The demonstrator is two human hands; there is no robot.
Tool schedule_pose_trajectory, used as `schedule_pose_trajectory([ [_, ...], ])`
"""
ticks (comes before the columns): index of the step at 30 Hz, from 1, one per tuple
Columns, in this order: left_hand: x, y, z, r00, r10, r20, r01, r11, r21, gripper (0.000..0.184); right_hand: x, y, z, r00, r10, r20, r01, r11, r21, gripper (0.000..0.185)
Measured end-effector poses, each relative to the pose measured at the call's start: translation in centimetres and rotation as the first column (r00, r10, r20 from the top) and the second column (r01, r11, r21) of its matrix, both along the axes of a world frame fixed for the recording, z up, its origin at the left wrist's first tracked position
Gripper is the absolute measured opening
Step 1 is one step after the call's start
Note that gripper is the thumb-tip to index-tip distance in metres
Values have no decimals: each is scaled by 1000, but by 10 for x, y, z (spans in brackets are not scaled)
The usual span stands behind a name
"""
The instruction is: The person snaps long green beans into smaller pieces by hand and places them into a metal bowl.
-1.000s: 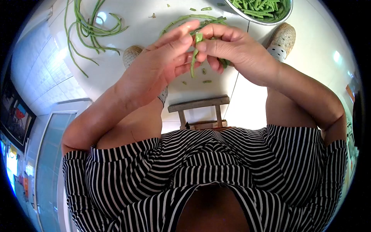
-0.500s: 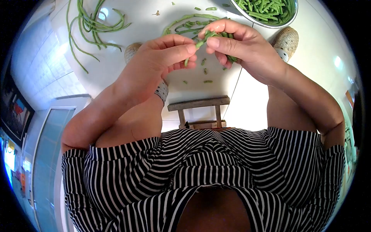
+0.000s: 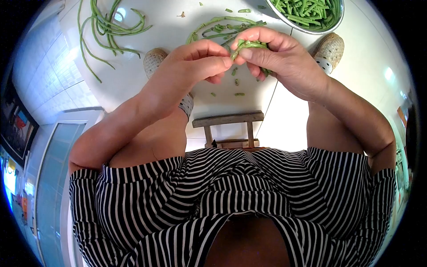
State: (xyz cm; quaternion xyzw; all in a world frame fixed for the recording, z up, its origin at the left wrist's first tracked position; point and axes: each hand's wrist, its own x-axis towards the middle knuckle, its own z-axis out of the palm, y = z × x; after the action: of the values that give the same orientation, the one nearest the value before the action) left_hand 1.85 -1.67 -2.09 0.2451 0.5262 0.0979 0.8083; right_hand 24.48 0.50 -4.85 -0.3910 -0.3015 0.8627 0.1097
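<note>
Several green bean pieces lie in my right hand, whose fingers are wrapped round them, thumb on top. My left hand is closed in a pinch, its thumb and fingertips touching the lower left end of a bean piece at my right fingertips. Behind the hands, a curved long bean and some darker bean bits lie on the pale floor. A bundle of long beans rests at the upper left. Cut beans fill a metal bowl at the upper right.
Small bean scraps are scattered on the floor beneath my hands. A wooden stool frame stands between my legs. My two shoes are on either side, and a pale cabinet is at the left.
My left hand has gone from spread fingers to a pinch at the bean. The bean's hanging end no longer shows below the fingers. The bowl appears slightly lower and farther right.
</note>
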Motion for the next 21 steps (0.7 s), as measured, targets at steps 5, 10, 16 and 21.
schedule_pose_trajectory([
  [5,-2,0,-2,989,-103,-107,110,992,61,18,1,-1,-3,1000,-5,9,5,1000,19,23],
  [10,-7,-5,-21,942,-264,-205,298,942,155,25,12,18,2,956,49,290,-95,984,149,31],
  [16,-25,-15,-39,759,-216,-614,627,493,603,52,58,59,-20,745,-264,613,-238,753,613,33],
  [21,-77,17,-96,627,-67,-776,746,338,574,50,62,66,-14,533,-448,718,-731,184,657,47],
])
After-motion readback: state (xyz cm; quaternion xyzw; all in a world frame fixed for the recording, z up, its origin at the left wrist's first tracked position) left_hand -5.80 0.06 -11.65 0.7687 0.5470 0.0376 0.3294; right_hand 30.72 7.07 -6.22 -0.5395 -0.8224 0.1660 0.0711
